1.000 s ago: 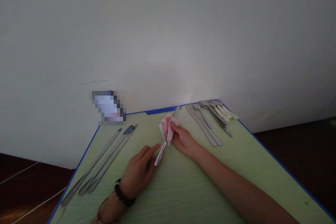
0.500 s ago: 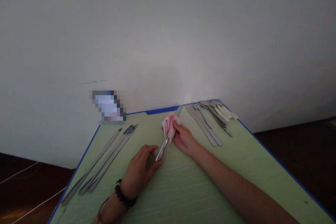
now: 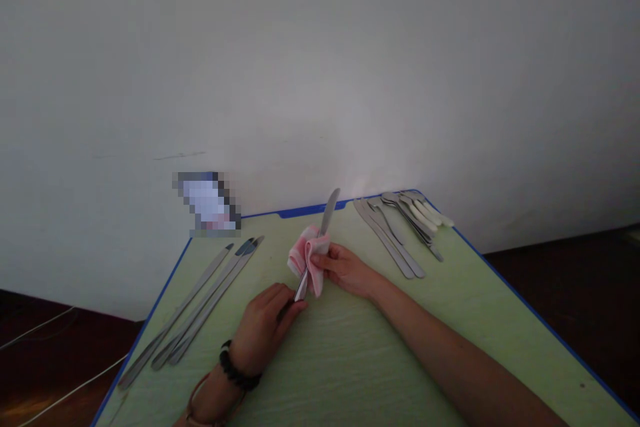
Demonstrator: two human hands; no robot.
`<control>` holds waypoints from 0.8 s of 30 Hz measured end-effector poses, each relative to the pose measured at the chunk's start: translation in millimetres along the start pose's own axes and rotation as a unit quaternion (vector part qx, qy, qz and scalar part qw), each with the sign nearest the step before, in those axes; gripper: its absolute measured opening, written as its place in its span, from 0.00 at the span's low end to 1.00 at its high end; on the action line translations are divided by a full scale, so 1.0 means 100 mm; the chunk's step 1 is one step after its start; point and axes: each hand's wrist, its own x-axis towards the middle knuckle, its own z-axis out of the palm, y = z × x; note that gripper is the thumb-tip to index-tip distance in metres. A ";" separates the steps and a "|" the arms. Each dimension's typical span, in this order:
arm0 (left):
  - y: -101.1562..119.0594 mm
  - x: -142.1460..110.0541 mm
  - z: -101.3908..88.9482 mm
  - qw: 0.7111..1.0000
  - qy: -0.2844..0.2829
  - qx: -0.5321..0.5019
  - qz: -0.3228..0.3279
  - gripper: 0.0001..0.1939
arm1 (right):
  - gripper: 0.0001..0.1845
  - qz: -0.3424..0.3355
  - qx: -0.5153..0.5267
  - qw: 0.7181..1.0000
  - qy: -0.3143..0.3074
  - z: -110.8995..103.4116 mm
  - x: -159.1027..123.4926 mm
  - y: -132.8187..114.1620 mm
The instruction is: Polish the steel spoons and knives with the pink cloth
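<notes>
Over the middle of the table, a metal table knife [image 3: 330, 212] points away from me with its blade tip up. My left hand [image 3: 269, 315], with a black bead bracelet on its wrist, pinches the end of the knife's handle. A folded pink and white cloth [image 3: 309, 256] wraps around the knife's middle. Closed on that cloth from the right is my right hand [image 3: 346, 268]; the part of the knife inside the folds is hidden.
Several knives [image 3: 210, 300] lie on the green table [image 3: 350, 353] at left. At the back right lie two knives [image 3: 387, 243], a fork [image 3: 387, 220], spoons [image 3: 407, 210] and white-handled cutlery [image 3: 427, 212]. A blurred-out device [image 3: 207, 203] leans near the white wall [image 3: 320, 80].
My left hand has closed on the handle end, where its fingers were apart before. The right hand and cloth have slid down toward me, baring more of the blade.
</notes>
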 end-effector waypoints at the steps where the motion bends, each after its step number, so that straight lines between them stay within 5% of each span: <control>1: 0.00 0.00 0.00 1.000 -0.003 0.001 -0.003 0.15 | 0.13 0.000 0.000 1.000 0.004 0.00 0.00 0.00; 14: 0.03 0.00 -0.03 1.000 -0.014 -0.023 0.012 0.11 | 0.08 -0.006 0.012 1.000 0.025 -0.01 0.02 0.02; 24: -0.02 -0.01 -0.02 0.999 -0.013 -0.028 0.029 0.12 | 0.14 0.019 -0.162 0.984 -0.078 -0.01 -0.02 -0.03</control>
